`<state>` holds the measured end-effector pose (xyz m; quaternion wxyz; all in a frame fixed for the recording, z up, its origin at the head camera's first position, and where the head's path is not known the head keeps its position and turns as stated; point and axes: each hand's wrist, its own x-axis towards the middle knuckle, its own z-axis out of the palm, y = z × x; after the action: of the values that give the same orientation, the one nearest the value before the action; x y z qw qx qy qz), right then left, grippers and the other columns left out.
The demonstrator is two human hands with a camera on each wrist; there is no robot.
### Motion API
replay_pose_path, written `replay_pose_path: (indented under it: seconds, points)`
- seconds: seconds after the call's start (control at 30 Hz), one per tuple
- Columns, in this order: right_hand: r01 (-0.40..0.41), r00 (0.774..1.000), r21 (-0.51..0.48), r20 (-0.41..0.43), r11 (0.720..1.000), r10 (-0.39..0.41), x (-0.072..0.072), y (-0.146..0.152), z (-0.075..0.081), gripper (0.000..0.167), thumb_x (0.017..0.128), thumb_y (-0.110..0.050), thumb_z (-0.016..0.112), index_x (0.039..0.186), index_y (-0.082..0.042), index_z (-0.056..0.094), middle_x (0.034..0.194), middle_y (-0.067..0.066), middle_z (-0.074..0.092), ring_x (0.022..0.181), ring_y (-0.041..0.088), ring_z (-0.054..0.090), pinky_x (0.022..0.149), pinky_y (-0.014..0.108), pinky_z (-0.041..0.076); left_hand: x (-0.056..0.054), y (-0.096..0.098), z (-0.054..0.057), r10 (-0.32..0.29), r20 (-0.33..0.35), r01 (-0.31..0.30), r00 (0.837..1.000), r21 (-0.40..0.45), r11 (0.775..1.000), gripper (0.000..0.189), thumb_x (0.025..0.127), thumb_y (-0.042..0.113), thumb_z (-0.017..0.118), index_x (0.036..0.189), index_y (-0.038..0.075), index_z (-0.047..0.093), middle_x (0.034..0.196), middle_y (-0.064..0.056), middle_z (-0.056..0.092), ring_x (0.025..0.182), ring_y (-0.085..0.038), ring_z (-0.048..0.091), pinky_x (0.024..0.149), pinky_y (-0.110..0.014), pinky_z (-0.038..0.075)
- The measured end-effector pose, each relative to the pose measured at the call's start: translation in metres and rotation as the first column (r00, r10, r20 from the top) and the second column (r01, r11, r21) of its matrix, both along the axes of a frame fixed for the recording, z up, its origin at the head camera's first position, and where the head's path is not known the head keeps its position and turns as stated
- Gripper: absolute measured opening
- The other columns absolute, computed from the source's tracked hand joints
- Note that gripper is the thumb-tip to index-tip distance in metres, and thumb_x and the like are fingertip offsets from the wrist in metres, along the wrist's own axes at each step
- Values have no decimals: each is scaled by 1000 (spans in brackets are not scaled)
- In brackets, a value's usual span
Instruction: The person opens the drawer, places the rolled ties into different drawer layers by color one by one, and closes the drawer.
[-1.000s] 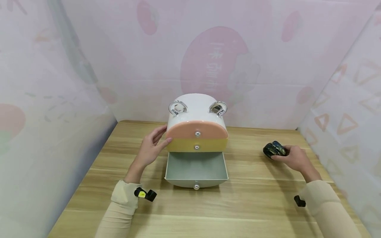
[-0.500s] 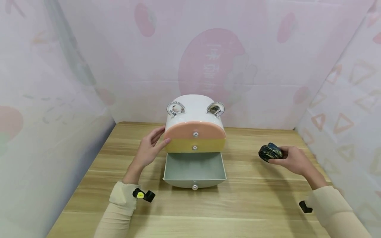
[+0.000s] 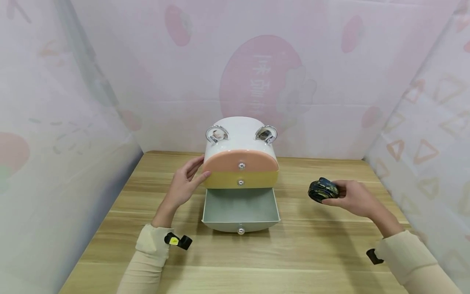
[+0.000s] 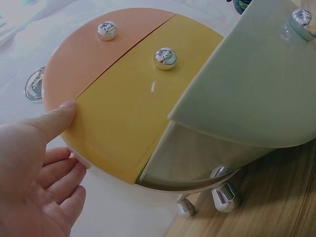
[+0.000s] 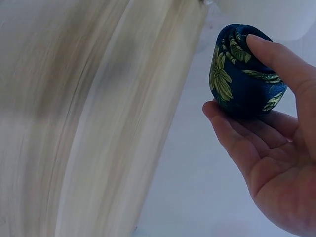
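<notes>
A small drawer cabinet (image 3: 239,132) with a white rounded body and two silver ring ears stands at the table's middle. Its orange drawer (image 3: 227,160) and yellow drawer (image 4: 123,108) are closed, while the pale green bottom drawer (image 3: 240,206) is pulled out with a bare inside. My left hand (image 3: 182,185) rests at the cabinet's left edge, thumb on the front by the orange-yellow seam, relaxed fingers along the side. To the cabinet's right, my right hand (image 3: 355,198) holds a rolled-up dark blue floral necktie (image 5: 244,74) above the table, between thumb and fingers.
The wooden table (image 3: 286,261) reaches back to a pale printed cloth wall (image 3: 176,81), with similar cloth at both sides. Round silver knobs (image 4: 165,59) stick out from the drawer fronts. Short silver feet (image 4: 226,197) lift the cabinet off the tabletop.
My right hand has carried the rolled necktie left, nearer the cabinet. The left hand has kept its place at the cabinet's edge, and the bottom drawer stays out.
</notes>
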<state>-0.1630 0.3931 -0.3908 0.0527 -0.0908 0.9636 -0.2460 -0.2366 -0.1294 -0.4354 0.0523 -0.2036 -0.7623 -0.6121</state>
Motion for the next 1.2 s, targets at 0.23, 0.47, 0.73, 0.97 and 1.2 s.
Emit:
replay_pose_path:
  seconds: [0.23,0.47,0.73,0.97,1.2]
  points:
    - [-83,997,-32,-1,996,83,-1,-21,6,68,88,-44,86,135,0,67,109,6,79,90,8,72,71,21,58,1,-2,-1,12,-8,-12,1000,-5,1000,58,102,22,73,155,13,52,160,-8,53,154,-23,44,124,-27,40]
    - [-137,990,-72,11,988,138,-3,-40,11,65,87,-39,88,134,0,67,110,7,79,92,9,74,73,21,61,2,-3,1,9,-17,-9,1000,-3,1000,58,102,21,73,155,12,52,160,-10,53,155,-25,44,125,-36,40]
    - [-222,975,-82,11,972,223,-3,-57,18,61,86,-38,89,129,1,69,107,5,78,94,10,75,77,21,63,4,-2,1,8,-8,-8,1000,-7,1000,59,102,22,73,156,12,51,161,-11,52,156,-29,43,127,-53,35]
    - [-262,963,-75,43,962,266,-6,-70,23,56,87,-38,88,126,-3,70,109,3,78,96,9,74,79,22,62,6,-1,1,8,10,-8,1000,-7,1000,60,102,25,73,156,14,51,161,-8,51,155,-25,43,128,-49,35]
    - [-302,952,-56,42,952,304,-10,-83,30,58,87,-40,88,128,-4,70,109,1,79,97,9,75,82,31,66,5,0,1,8,-3,-8,1000,-12,1000,59,102,24,73,156,13,51,162,-9,51,155,-25,43,128,-48,36]
